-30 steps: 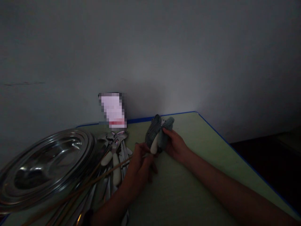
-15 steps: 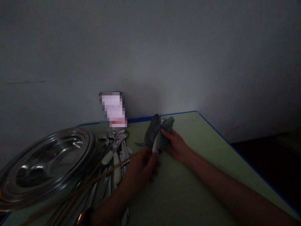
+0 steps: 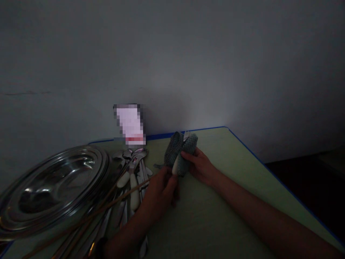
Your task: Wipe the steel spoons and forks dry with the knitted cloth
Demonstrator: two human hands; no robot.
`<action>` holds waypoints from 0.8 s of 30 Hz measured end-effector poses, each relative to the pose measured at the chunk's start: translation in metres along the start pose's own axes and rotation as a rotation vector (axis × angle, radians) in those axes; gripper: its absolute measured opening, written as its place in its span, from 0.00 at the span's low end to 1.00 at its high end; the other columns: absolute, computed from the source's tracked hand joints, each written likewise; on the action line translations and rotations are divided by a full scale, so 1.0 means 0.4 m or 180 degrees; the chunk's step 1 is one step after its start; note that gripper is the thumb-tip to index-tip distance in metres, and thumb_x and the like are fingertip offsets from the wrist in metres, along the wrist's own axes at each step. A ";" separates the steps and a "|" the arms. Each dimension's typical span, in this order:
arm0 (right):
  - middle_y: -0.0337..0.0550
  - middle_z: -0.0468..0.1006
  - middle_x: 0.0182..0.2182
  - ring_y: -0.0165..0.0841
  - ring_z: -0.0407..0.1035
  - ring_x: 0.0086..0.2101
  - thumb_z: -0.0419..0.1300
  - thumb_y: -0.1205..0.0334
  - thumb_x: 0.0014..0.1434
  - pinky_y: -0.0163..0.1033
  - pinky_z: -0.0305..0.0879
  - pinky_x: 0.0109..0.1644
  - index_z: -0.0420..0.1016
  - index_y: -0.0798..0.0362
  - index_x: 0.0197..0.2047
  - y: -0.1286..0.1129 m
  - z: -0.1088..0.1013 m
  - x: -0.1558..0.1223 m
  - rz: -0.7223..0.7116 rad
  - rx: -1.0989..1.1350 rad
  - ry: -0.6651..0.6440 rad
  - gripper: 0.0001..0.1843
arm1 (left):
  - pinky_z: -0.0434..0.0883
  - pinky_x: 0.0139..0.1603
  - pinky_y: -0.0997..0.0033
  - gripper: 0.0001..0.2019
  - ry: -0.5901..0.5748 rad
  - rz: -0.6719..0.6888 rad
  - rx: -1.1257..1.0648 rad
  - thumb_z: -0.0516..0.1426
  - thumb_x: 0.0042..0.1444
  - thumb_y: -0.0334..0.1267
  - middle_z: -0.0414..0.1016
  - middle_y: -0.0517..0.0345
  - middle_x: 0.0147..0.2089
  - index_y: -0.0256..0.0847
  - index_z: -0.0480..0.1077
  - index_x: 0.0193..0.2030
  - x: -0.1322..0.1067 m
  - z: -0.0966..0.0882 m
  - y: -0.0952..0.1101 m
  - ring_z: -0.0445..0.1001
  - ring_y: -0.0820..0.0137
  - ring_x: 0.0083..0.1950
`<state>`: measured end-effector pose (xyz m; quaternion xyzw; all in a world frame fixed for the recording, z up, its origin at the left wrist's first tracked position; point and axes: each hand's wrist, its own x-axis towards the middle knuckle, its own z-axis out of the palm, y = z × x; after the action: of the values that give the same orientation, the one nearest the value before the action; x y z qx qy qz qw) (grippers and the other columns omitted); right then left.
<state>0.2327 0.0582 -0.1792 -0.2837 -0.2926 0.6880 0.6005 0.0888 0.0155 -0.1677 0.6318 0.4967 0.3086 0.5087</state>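
Note:
My right hand (image 3: 201, 166) is wrapped round a grey checked cloth (image 3: 180, 150) bunched above the green table (image 3: 215, 216). A utensil with a white handle (image 3: 175, 167) sticks out of the cloth's lower end, and a bit of metal shows at the cloth's top. My left hand (image 3: 161, 190) pinches the white handle at its bottom end. Both hands sit near the middle of the table, just right of a pile of cutlery (image 3: 132, 180).
A stack of steel plates (image 3: 51, 187) lies at the left. Several spoons and thin wooden sticks (image 3: 88, 219) lie beside it. A blurred-out upright card (image 3: 129, 124) leans on the wall at the back. The table's blue edge (image 3: 269, 172) runs along the right.
The cloth and both hands have shifted slightly left and up. My right fingers have closed tighter over the cloth, and the left hand has slid up to the handle.

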 end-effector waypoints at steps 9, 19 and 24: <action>0.35 0.78 0.29 0.28 0.70 0.29 0.68 0.67 0.44 0.35 0.66 0.37 0.73 0.52 0.34 -0.002 -0.004 -0.004 0.0089 -0.0023 -0.0086 0.12 | 0.65 0.17 0.77 0.10 0.0000 -0.0020 0.0067 0.46 0.59 0.42 0.66 0.66 0.18 0.39 0.62 0.32 0.000 0.000 -0.003 0.67 0.74 0.17; 0.36 0.78 0.30 0.29 0.70 0.30 0.68 0.66 0.42 0.35 0.66 0.38 0.73 0.52 0.34 -0.001 -0.003 -0.003 0.0091 0.0055 0.0040 0.13 | 0.65 0.16 0.78 0.05 -0.0032 0.0002 -0.0065 0.46 0.56 0.34 0.65 0.68 0.18 0.39 0.61 0.34 0.000 0.000 -0.002 0.66 0.75 0.17; 0.34 0.77 0.28 0.27 0.70 0.30 0.69 0.65 0.41 0.33 0.66 0.36 0.73 0.52 0.33 -0.001 -0.002 -0.003 0.0101 0.0035 -0.0006 0.14 | 0.65 0.16 0.78 0.07 0.0000 0.0043 0.0049 0.49 0.56 0.40 0.66 0.68 0.18 0.39 0.60 0.33 0.004 0.003 -0.003 0.66 0.75 0.16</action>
<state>0.2339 0.0571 -0.1794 -0.2843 -0.2849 0.6993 0.5908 0.0898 0.0165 -0.1693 0.6391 0.4948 0.3083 0.5017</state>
